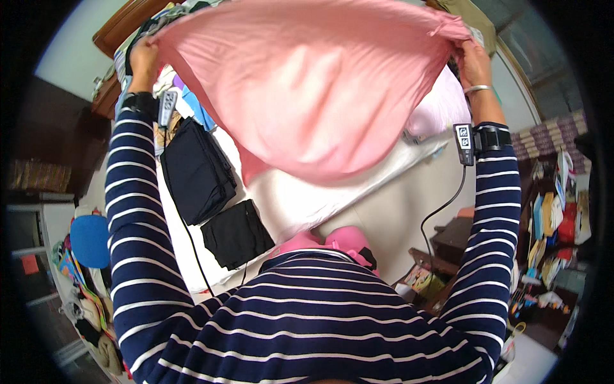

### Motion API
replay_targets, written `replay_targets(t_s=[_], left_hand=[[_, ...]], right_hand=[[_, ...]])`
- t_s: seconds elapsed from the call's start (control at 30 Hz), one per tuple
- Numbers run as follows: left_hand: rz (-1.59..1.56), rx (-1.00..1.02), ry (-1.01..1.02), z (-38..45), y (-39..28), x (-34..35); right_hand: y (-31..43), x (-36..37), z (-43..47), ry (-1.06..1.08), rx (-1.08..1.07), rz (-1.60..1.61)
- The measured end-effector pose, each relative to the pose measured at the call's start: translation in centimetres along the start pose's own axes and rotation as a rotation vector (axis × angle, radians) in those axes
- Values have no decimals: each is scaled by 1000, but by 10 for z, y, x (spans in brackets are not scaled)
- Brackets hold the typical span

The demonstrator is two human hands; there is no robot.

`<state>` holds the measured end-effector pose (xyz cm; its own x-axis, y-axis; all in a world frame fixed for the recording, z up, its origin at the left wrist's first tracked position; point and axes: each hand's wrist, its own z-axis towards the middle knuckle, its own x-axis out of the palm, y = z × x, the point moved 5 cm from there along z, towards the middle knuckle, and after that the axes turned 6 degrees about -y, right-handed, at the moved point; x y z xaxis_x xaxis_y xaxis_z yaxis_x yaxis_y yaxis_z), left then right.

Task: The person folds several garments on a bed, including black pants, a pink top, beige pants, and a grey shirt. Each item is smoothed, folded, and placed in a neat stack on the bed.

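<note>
A large piece of pink cloth [307, 96] is spread in the air between my two hands, its lower edge hanging in a curve. My left hand [144, 60] grips its left corner, and my right hand [475, 65] grips a bunched part at the right. What kind of garment or sheet it is, I cannot tell. Below it lies a bed with a white sheet [297, 201]. Folded black clothes rest on the bed at the left, a larger stack [196, 173] and a smaller folded piece [237, 235] nearer my body.
Mixed clothes [192, 103] are heaped beyond the black stack. A pale pink pillow-like bundle [441, 108] sits at the right. Cables run from both wrist devices. A dark wooden cabinet [455, 240] and cluttered shelves [551, 225] stand right; a blue chair back [90, 240] is left.
</note>
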<state>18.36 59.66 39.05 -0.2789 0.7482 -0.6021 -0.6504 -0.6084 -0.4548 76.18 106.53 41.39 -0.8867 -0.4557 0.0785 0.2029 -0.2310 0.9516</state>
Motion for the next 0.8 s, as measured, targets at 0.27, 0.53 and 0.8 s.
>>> replay_targets(t_s=[0.27, 0.53, 0.8], left_hand=[[-523, -124, -145, -17, -33, -172], [-388, -454, 357, -275, -34, -159], [-1, -293, 391, -428, -49, -58]], right_hand=[[36, 5, 47, 218, -84, 386], [-111, -91, -14, 219, 461, 156], [-266, -113, -59, 357, 644, 53]])
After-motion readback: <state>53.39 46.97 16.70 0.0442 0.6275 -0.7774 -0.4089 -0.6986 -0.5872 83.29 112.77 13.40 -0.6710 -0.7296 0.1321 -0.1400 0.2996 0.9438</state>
